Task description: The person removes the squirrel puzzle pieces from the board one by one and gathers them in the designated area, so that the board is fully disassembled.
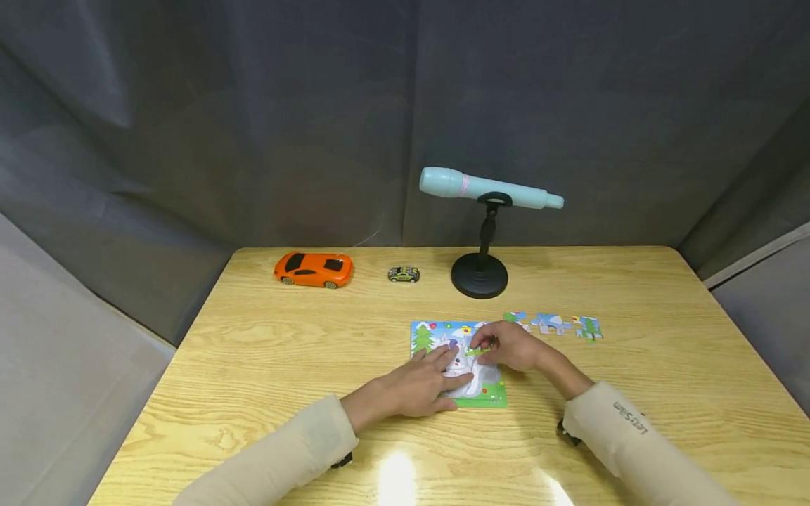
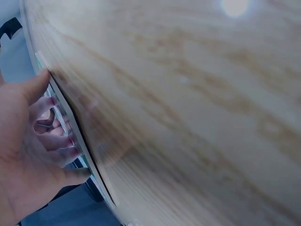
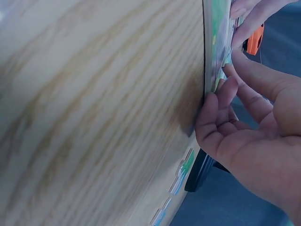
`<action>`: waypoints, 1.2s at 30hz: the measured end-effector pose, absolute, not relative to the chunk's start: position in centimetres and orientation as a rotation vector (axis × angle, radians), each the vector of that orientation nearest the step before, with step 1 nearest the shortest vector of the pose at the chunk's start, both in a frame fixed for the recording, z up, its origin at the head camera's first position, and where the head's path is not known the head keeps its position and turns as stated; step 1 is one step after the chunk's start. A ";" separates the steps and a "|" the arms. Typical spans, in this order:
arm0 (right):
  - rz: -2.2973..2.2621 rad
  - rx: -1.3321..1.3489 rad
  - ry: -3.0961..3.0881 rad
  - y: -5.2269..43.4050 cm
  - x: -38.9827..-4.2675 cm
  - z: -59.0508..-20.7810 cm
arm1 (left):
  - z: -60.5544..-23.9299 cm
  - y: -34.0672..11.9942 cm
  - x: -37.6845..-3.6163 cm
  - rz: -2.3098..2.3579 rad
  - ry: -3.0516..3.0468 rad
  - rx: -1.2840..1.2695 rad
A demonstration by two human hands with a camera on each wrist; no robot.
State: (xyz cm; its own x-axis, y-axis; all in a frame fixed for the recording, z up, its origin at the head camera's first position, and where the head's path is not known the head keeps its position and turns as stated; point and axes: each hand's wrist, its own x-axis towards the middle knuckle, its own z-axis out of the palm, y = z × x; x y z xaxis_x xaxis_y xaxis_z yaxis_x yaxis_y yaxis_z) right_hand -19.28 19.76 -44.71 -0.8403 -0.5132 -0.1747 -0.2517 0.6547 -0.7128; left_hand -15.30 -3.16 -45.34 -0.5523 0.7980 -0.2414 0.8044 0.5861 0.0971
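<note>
A jigsaw puzzle (image 1: pixel 487 402) with a picture of trees, flowers and a pale grey figure lies flat at the middle of the table. My left hand (image 1: pixel 420 385) rests on its left half, fingers spread and mostly straight; in the left wrist view this hand (image 2: pixel 23 141) touches the puzzle's surface. At the puzzle's right side, my right hand (image 1: pixel 514 346) pinches a puzzle piece (image 1: pixel 476 352) with some green on it between thumb and fingers. The right wrist view has the right hand (image 3: pixel 258 127) with curled fingers at the puzzle's edge; the piece is mostly hidden there.
Several loose puzzle pieces (image 1: pixel 550 323) lie behind and right of the puzzle. Farther back stands a light blue microphone (image 1: pixel 519 195) on a black stand (image 1: pixel 479 277). An orange toy car (image 1: pixel 314 270) and a small patterned toy car (image 1: pixel 403 274) sit near the table's back edge.
</note>
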 end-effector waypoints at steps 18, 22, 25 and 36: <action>-1.036 -0.641 2.521 19.9 -19.6 -44.7 | -45.2 -3.1 -15.4 -0.074 2.545 1.332; -1.027 -0.660 2.527 20.0 -19.5 -44.5 | -45.2 -3.1 -15.4 -0.063 2.549 1.344; -1.024 -0.672 2.515 20.2 -19.3 -44.3 | -45.2 -3.1 -15.5 -0.068 2.550 1.347; -1.033 -0.740 2.507 20.5 -19.2 -44.2 | -45.2 -3.1 -15.4 -0.074 2.550 1.356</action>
State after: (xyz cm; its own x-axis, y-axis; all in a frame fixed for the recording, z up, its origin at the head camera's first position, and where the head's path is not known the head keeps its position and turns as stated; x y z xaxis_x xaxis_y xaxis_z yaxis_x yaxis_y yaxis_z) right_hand -19.17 20.54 -44.17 -0.8112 -0.5760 -0.1014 -0.3374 0.6024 -0.7234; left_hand -15.42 -3.12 -45.20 -0.5347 0.8092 -0.2436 0.8219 0.5650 0.0727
